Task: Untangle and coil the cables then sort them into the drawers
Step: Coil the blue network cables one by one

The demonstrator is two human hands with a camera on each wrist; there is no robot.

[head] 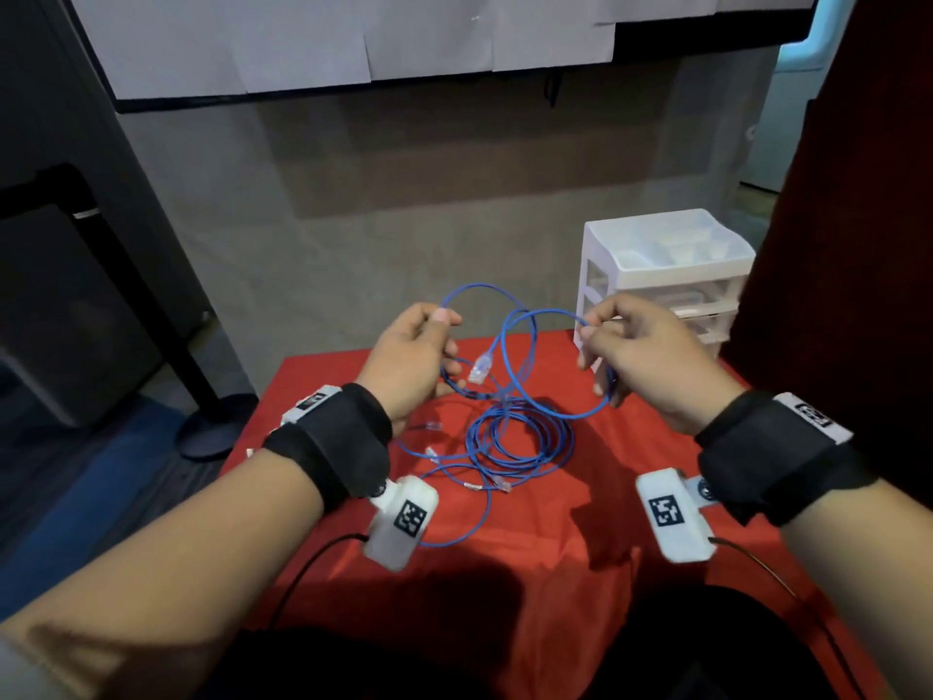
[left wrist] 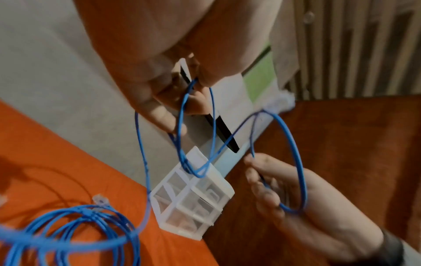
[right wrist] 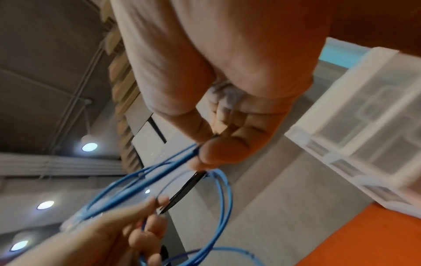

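Note:
A thin blue network cable is lifted above the red table, its loops strung between both hands. My left hand pinches one loop near the top, and a clear plug hangs beside it. My right hand pinches another loop between thumb and fingers. A tangle of more blue cable with clear plugs lies on the cloth below. The white drawer unit stands at the table's far right corner, just behind my right hand.
The red cloth covers a small table whose far edge lies just beyond the hands. A black stand base sits on the floor to the left. A dark red wall is close on the right.

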